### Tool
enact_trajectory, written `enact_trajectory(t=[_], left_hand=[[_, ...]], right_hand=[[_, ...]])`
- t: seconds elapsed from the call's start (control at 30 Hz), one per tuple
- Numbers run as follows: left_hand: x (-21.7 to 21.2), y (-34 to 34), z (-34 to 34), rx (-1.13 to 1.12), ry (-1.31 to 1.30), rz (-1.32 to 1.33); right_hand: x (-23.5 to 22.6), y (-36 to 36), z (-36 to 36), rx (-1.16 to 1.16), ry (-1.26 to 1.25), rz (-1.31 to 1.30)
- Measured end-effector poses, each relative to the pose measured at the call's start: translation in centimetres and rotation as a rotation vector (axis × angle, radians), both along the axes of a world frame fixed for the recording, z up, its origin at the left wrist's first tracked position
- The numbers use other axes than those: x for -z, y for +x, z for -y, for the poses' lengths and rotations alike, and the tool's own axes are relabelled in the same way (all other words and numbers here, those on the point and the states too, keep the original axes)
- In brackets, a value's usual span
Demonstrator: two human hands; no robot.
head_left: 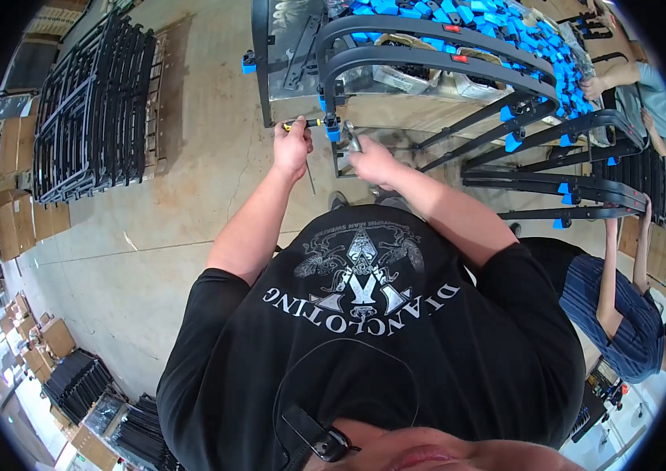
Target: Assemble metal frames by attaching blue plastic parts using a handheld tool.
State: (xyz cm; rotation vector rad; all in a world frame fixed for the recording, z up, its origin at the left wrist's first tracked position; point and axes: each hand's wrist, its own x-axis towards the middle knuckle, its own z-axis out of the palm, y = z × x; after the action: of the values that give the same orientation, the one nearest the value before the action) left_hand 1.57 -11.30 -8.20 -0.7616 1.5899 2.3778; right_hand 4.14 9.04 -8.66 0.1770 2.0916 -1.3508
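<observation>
My left hand (292,151) is closed round a tool with a yellow-and-black handle (313,122); a thin metal rod (311,182) sticks out below the fist. My fingers hide how the two join. Just right of the handle, a blue-and-black clamp (333,129) sits at the lower end of a bent black tube frame (331,78). On the clamp's other side my right hand (372,161) grips a silver metal tool, apparently a wrench (354,143), its head close to the clamp.
Blue plastic parts (466,12) heap on a bench with open boxes (407,77). More black frames (560,187) with blue clamps stand to the right, where a co-worker (611,306) holds one. Another person's hand (593,86) reaches the heap. Stacked frames (94,110) stand left.
</observation>
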Motion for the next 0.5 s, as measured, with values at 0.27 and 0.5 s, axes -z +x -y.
enact_trajectory(t=[0.27, 0.5], left_hand=[[-0.9, -0.4, -0.4, 0.031, -0.043, 0.034], [-0.4, -0.3, -0.3, 0.040, -0.026, 0.038]], right_hand=[[-2.7, -1.0, 2.9, -0.156, 0.197, -0.243], [-0.8, -1.0, 2.6, -0.267, 0.343, -0.356]])
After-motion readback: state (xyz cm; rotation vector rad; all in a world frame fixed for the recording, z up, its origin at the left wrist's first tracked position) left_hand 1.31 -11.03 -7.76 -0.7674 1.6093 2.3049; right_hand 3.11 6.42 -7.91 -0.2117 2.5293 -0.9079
